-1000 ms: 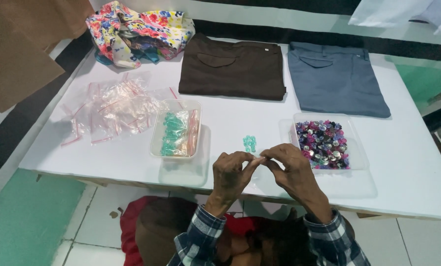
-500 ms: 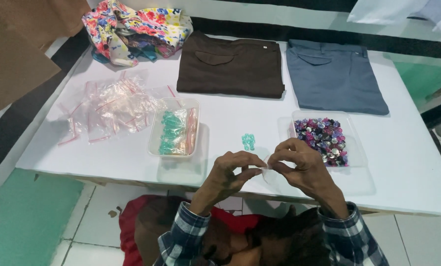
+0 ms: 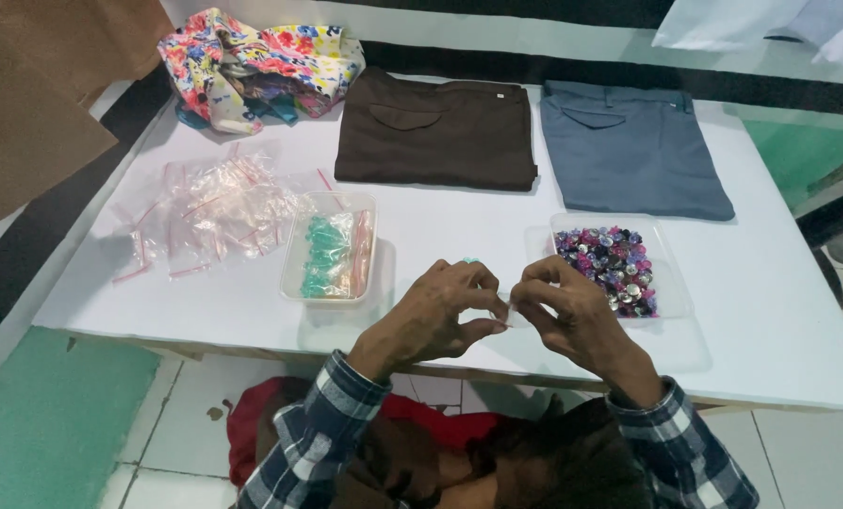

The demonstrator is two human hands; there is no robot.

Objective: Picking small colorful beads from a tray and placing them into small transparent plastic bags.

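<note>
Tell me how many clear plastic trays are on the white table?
2. One tray sits left of the hands and holds small green packets. The other tray sits right of the hands and holds shiny purple and silver beads. The hands may hide something small behind them.

you're looking down at a white table [image 3: 779, 311] filling mid-frame; pale floor tiles [image 3: 186, 424] are showing below it, a green mat [image 3: 54, 424] is lying lower left, a dark wall band [image 3: 629, 71] is running across the top.

Small clear plastic bag [image 3: 506, 316] pinched between both hands above table edge.
</note>
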